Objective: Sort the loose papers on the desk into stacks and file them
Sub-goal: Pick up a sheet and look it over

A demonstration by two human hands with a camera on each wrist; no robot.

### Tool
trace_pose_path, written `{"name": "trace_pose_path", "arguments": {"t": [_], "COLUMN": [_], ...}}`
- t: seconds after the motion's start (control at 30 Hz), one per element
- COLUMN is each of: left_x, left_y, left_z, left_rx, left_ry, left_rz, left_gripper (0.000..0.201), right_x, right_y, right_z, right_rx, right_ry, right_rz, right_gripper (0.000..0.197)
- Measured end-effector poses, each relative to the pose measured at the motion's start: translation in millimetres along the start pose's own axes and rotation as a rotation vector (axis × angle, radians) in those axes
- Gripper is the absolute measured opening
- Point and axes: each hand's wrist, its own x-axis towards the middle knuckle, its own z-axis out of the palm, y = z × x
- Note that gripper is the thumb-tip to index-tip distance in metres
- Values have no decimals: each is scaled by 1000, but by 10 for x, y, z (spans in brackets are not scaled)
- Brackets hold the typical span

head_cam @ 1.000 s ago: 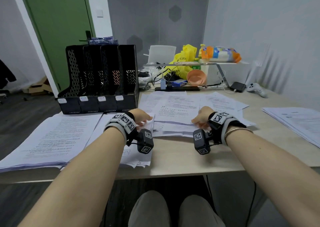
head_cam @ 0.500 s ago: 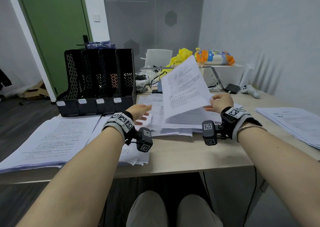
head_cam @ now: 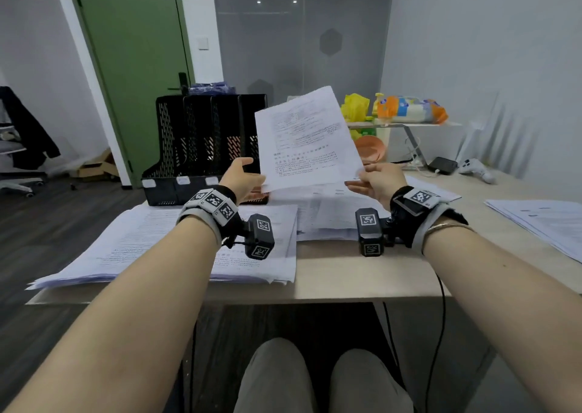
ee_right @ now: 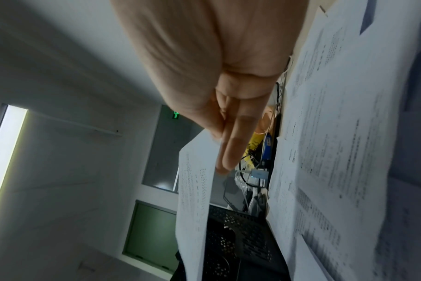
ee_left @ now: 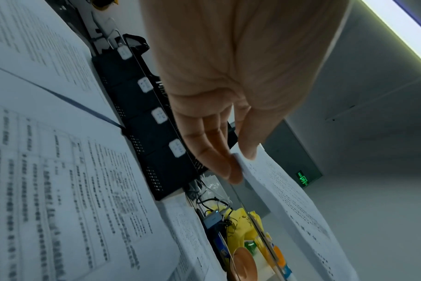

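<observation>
I hold one printed sheet point(head_cam: 307, 142) upright above the desk, in front of the black four-slot file rack point(head_cam: 201, 148). My left hand point(head_cam: 253, 178) pinches its lower left corner; the left wrist view shows the thumb and fingers point(ee_left: 228, 167) closed on the sheet point(ee_left: 289, 199). My right hand point(head_cam: 359, 181) pinches the lower right corner, as the right wrist view shows with the fingers point(ee_right: 228, 152) on the sheet point(ee_right: 195, 190). Under the hands lie a wide paper stack point(head_cam: 151, 249) on the left and a looser pile point(head_cam: 330, 217) in the middle. A third stack point(head_cam: 541, 220) sits far right.
Behind the papers stand an orange bowl point(head_cam: 370, 149), a yellow bag point(head_cam: 356, 107), a raised shelf with a wrapped pack point(head_cam: 409, 110), a black box point(head_cam: 442, 164) and a white game controller point(head_cam: 475, 170). The desk's front edge point(head_cam: 346, 290) is near my knees.
My right hand lifted one sheet off the middle pile and raised it upright. My left hand rose from the desk and took the sheet's lower left corner.
</observation>
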Motion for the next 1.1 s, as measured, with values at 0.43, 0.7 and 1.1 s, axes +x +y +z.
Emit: {"name": "trace_pose_path", "arguments": {"t": [0.43, 0.7, 1.1], "left_x": [-271, -456, -644], "left_y": [-132, -234, -175], "left_z": [-701, -1090, -1105], "left_rx": [389, 493, 769], "left_ry": [-24, -102, -212], "left_rz": [-63, -210, -419], "left_gripper": [45, 47, 38], "right_x": [-249, -335, -407], "right_y": [71, 201, 373], "right_z": [566, 874, 983], "right_rx": [-269, -440, -818], "right_ry": [-250, -385, -475], "right_rz": [177, 300, 270], "right_gripper": [39, 15, 41]}}
